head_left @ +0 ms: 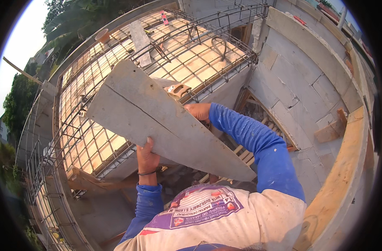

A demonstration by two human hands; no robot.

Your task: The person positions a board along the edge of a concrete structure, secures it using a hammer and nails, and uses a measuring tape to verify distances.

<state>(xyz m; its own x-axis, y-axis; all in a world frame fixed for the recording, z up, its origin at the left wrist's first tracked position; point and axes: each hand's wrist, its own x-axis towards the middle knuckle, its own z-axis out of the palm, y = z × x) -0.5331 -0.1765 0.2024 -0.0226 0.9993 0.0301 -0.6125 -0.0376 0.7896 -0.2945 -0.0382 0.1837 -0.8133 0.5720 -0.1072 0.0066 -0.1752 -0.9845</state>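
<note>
Your left grip (147,161) holds the grey board (145,113) by its near edge, thumb laid on the face and fingers out of sight behind. Your right grip (199,112) is curled against the far edge, partly hidden, so you cannot tell whether it clasps the board. The board tilts in front of your chest, its wide end across the view of the mesh (218,72) and its narrow end pointing toward your right sleeve (258,144); a long dark line runs along its face. Beyond it, the steel mesh spreads over pale sheeting (174,58), framed at the sides by grey walling. A saw (179,90) lies just past the board's far edge, its handle showing. Farther out on the mesh are a grey plank (140,42), a looped cable (219,47), a pink object (164,18) and, at the back edge, a brown bucket (102,36). To your right a block wall (291,90) rises, with a curved timber (335,184) along its near side. Below the board, pale poles (246,154) show in a shadowed gap. Trees (19,94) and bright sky fill your far left.
</note>
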